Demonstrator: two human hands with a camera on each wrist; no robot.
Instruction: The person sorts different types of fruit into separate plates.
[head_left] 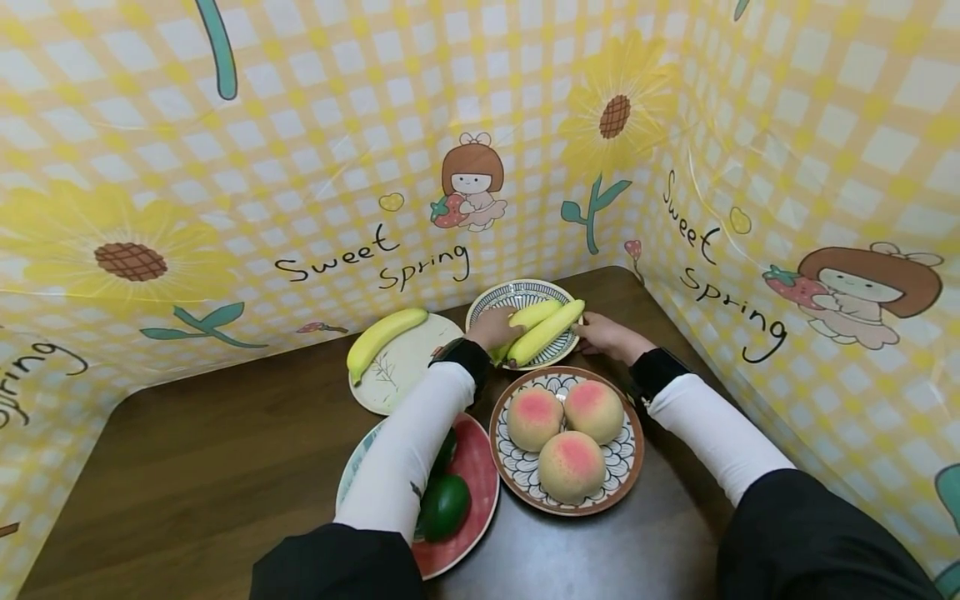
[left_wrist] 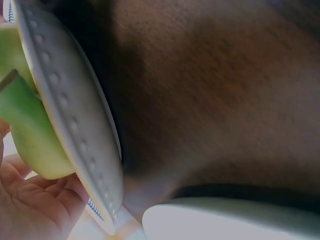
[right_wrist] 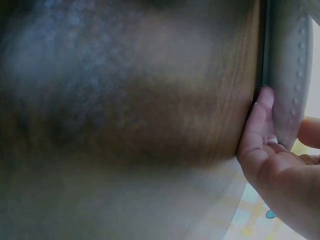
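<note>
At the back of the table stands a blue-and-white patterned plate [head_left: 495, 293] with yellow bananas [head_left: 547, 335] lying side by side on it. My left hand [head_left: 493, 327] reaches over the plate's left side and holds a banana, its fingers partly hidden behind the fruit. In the left wrist view, the greenish banana [left_wrist: 30, 125] rests by the plate's rim [left_wrist: 75, 115], with my palm [left_wrist: 37, 205] beside it. My right hand [head_left: 609, 336] grips the plate's right edge. In the right wrist view its fingers [right_wrist: 256, 125] lie under the plate [right_wrist: 290, 75], thumb on the upper side.
Three peaches [head_left: 572, 467] sit on a brown-rimmed plate [head_left: 630, 467] in front. A cream plate [head_left: 405, 367] at left bears another banana [head_left: 382, 337]. Under my left sleeve, a red plate [head_left: 483, 492] holds green fruits [head_left: 446, 507]. Yellow checked cloth [head_left: 337, 150] walls the back and right.
</note>
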